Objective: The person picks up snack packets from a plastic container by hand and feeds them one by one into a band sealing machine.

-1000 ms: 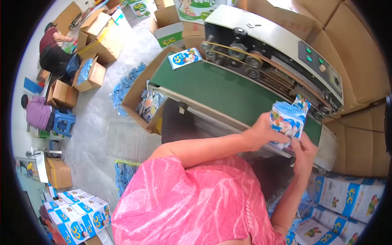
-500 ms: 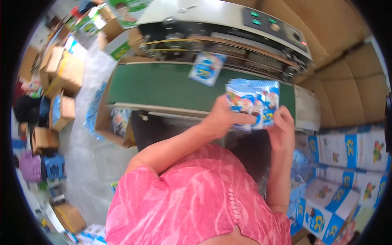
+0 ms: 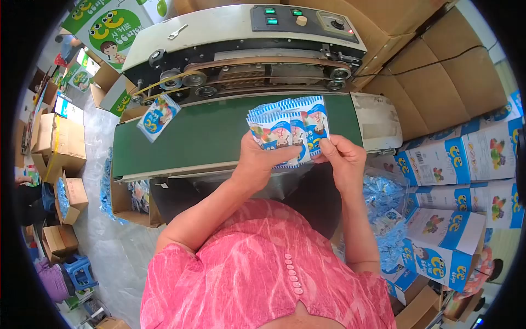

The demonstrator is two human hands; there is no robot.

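Note:
My left hand [image 3: 256, 162] is closed around the left side of a fanned stack of small blue and white packets [image 3: 274, 134]. Its thumb lies across the front of the stack. At the right edge, the fingers and thumb of my right hand [image 3: 344, 156] pinch the outermost packet [image 3: 314, 125]. Both hands are above the front part of a green conveyor belt [image 3: 213, 126]. A single similar packet [image 3: 159, 118] lies tilted near the belt's left end, by the machine's rollers.
Behind the belt stands a sealing machine [image 3: 241, 55] with exposed rollers, green switches and a knob. An open carton [image 3: 148, 216] with packets is below the belt's left end. Bags of blue packets [image 3: 383, 192] and printed cartons [image 3: 444, 236] are at right.
The lone packet has travelled left along the belt and turned. My view has shifted, so the machine appears farther left. Both hands still hold the stack.

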